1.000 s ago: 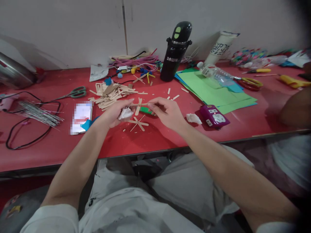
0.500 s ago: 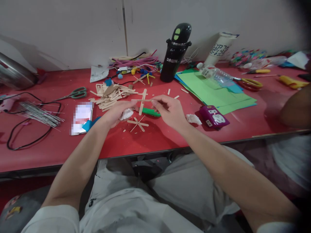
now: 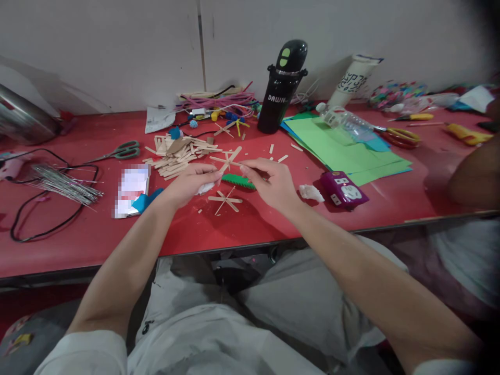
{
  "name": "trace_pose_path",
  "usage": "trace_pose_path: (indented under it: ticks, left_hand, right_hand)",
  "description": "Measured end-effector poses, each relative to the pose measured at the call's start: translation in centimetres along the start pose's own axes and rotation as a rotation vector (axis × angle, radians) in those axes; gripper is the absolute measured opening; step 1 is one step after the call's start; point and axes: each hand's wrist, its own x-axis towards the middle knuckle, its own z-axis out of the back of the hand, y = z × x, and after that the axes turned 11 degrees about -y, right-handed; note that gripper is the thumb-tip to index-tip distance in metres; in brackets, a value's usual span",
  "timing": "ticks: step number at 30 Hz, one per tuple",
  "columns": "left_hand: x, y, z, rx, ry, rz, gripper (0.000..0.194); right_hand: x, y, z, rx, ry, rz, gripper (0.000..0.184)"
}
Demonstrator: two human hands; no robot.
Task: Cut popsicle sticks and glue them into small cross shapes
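Wooden stick cross (image 3: 228, 163) is btwn L hand (image 3: 195, 179) & R hand (image 3: 271, 178) over the red table (image 3: 203, 234), each pinched nearly closed on one of its ends, so uneven twisting by either could prob. loosen it at the centre.

The left hand's (image 3: 189, 186) fingertips cover the lower end of a crossed craft-stick piece (image 3: 228, 163), and the right hand's (image 3: 271, 179) fingertips hide another end. Most of a crumpled white tissue (image 3: 204, 189) is behind the left hand. The right hand covers one end of a green bristled strip (image 3: 237, 180). A phone's (image 3: 132, 187) screen is pixelated, its lower corner under a blue scrap (image 3: 148, 200). The left edge cuts off a steel vessel (image 3: 25, 119) and a pink tool (image 3: 11, 165); the right edge crops a neighbour's arm (image 3: 474, 174). Print on a paper slip (image 3: 159, 120) is too small to read.
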Motion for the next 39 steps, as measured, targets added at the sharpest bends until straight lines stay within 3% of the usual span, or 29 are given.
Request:
trace_pose_path:
  ticks: [6, 13, 20, 32, 39]
  left_hand:
    - [-0.3, -0.36, -0.11, -0.006, 0.043, -0.03, 0.032]
    - [-0.48, -0.64, -0.04, 0.182, 0.081, -0.143, 0.034]
    - [-0.15, -0.2, -0.06, 0.146, 0.087, -0.141, 0.036]
    - [0.15, -0.06, 0.01, 0.158, 0.034, -0.109, 0.036]
    - [0.07, -0.12, 0.08, 0.291, 0.135, -0.214, 0.046]
  right_hand:
    - [-0.19, 0.4, -0.15, -0.106, -0.012, 0.101, 0.019]
    - [-0.5, 0.75, -0.36, -0.231, -0.048, 0.123, 0.027]
    - [-0.58, 0.22, -0.54, -0.271, -0.033, 0.244, 0.025]
    - [-0.14, -0.15, -0.3, -0.176, 0.107, 0.211, 0.015]
    - [-0.24, 0.28, -0.72, -0.16, 0.072, 0.189, 0.019]
